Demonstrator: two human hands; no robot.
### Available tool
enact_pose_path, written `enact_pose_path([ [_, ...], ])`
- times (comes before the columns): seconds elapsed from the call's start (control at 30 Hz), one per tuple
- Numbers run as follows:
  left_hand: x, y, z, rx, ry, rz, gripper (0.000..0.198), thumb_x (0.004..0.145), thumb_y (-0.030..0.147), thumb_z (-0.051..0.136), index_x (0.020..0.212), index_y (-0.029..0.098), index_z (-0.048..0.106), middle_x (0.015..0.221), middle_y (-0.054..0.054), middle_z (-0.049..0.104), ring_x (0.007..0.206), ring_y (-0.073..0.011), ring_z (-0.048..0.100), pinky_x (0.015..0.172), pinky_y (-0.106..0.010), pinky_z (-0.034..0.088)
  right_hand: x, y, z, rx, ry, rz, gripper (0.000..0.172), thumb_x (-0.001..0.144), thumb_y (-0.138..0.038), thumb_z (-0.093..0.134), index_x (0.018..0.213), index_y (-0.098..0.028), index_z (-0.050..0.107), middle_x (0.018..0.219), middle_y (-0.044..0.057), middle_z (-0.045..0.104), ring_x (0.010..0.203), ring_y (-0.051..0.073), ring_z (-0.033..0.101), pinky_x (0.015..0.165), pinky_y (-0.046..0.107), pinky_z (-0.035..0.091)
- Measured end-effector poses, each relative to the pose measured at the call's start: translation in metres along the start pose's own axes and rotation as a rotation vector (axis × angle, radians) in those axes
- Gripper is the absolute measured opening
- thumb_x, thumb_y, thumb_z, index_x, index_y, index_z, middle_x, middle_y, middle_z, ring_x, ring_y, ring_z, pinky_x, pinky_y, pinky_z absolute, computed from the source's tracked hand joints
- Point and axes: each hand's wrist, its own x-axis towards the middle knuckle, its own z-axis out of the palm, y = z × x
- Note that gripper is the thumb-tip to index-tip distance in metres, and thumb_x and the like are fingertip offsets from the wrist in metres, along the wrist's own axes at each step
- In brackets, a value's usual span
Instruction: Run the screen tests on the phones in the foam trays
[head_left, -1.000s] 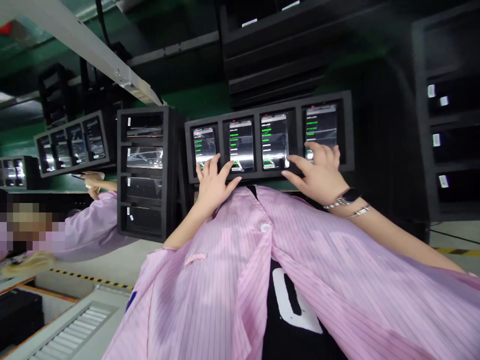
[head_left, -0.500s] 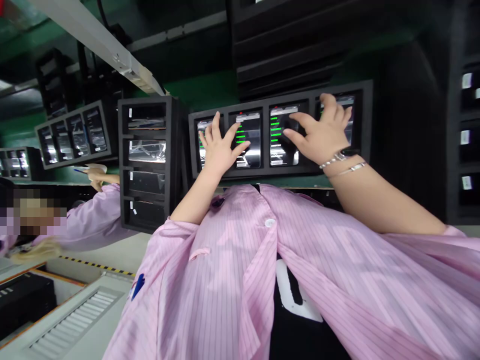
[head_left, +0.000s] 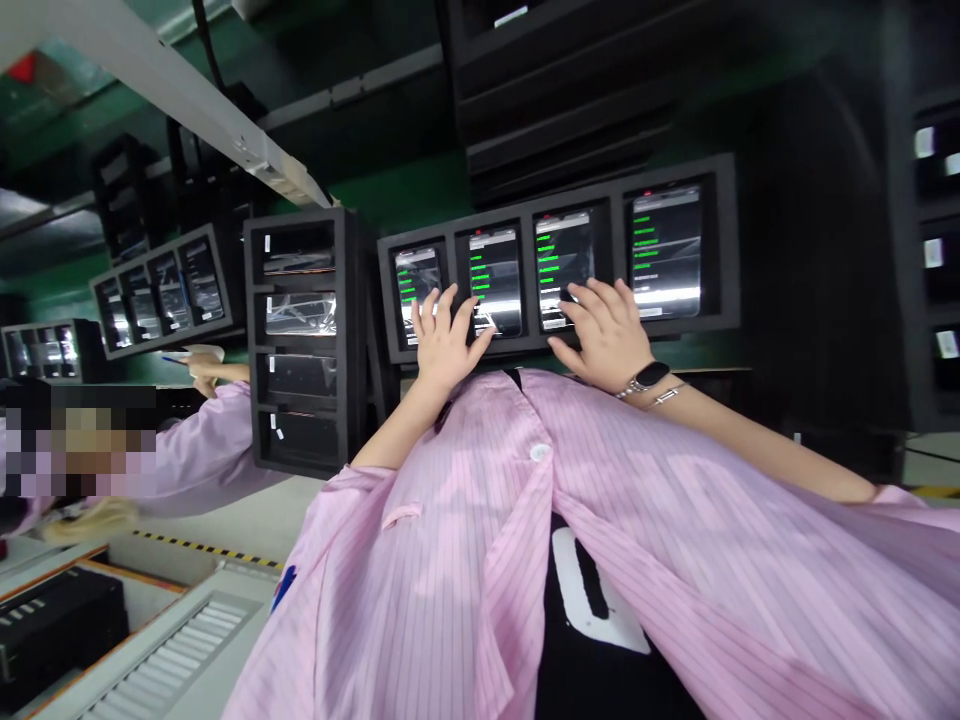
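A long black foam tray lies crosswise before me with several phones side by side in its slots, their dark screens lit with green text. My left hand, fingers spread, is over the lower edges of the leftmost phone and the second phone. Over the bottom of the third phone is my right hand, fingers apart and holding nothing. The rightmost phone is almost fully uncovered. Whether the fingertips touch the tray or the screens I cannot tell.
To the left stands a black tray stack with phones in its slots. Beyond it are another phone tray and a co-worker's hand with a pen. A pale metal bar slants overhead. More trays stand far right.
My right hand has moved left and down toward me, uncovering the rightmost phone. My left hand has slid slightly down toward the tray's near edge. The view has shifted a little.
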Motion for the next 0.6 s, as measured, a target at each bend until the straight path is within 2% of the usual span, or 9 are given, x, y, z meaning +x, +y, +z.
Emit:
enact_pose_path([
  [0.17, 0.000, 0.000, -0.002, -0.001, 0.008, 0.005, 0.058, 0.093, 0.062, 0.057, 0.135, 0.023, 0.064, 0.152, -0.011, 0.055, 0.148, -0.0353, 0.038, 0.129, -0.057, 0.014, 0.002, -0.003, -0.001, -0.034, -0.028, 0.003, 0.050, 0.101, -0.051, 0.048, 0.134, -0.016, 0.061, 0.150, 0.015, 0.055, 0.143, 0.032, 0.045, 0.123, 0.056, 0.024],
  [0.37, 0.003, 0.000, -0.001, -0.002, 0.031, 0.020, 0.054, 0.091, 0.061, 0.060, 0.134, 0.028, 0.066, 0.153, -0.010, 0.054, 0.149, -0.0372, 0.035, 0.127, -0.059, 0.015, 0.004, -0.004, 0.003, -0.043, -0.024, 0.047, 0.063, 0.099, -0.056, 0.051, 0.144, -0.012, 0.053, 0.159, 0.021, 0.042, 0.148, 0.035, 0.036, 0.123, 0.058, 0.024],
  [0.5, 0.007, 0.002, 0.001, -0.043, 0.015, 0.019, 0.047, 0.093, 0.060, 0.059, 0.125, 0.028, 0.070, 0.156, -0.011, 0.050, 0.153, -0.0389, 0.028, 0.127, -0.062, 0.013, 0.011, -0.006, 0.001, -0.045, -0.061, 0.046, 0.062, 0.101, -0.056, 0.046, 0.145, -0.012, 0.052, 0.150, 0.020, 0.051, 0.147, 0.035, 0.037, 0.124, 0.061, 0.019],
  [0.6, 0.002, -0.010, -0.003, -0.092, 0.059, -0.010, 0.051, 0.092, 0.063, 0.059, 0.125, 0.025, 0.066, 0.159, -0.014, 0.044, 0.154, -0.0378, 0.026, 0.127, -0.060, 0.016, 0.006, -0.001, -0.008, -0.024, -0.078, 0.078, 0.067, 0.100, -0.060, 0.043, 0.146, -0.012, 0.049, 0.149, 0.020, 0.051, 0.147, 0.037, 0.034, 0.124, 0.065, 0.014],
])
